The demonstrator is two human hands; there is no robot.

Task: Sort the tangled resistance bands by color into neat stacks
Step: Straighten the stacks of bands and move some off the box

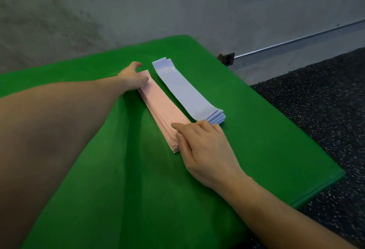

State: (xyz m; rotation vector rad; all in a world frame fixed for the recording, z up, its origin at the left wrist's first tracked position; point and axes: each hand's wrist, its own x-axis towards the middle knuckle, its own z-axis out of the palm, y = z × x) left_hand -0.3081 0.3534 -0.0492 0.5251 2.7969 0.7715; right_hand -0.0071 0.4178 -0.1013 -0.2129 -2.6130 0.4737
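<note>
Head view: both hands [132, 80] [203, 146] touch pink stack [163, 106].

A green worktop [256, 150] fills the lower middle of the view, its surface matte and slightly felt-like. Behind it rises a pale grey wall [177, 7], mottled and stained toward the left, with a thin metal conduit [296, 40] running along it to a small dark outlet box [228, 58]. To the right lies dark speckled floor [325, 100].
</note>
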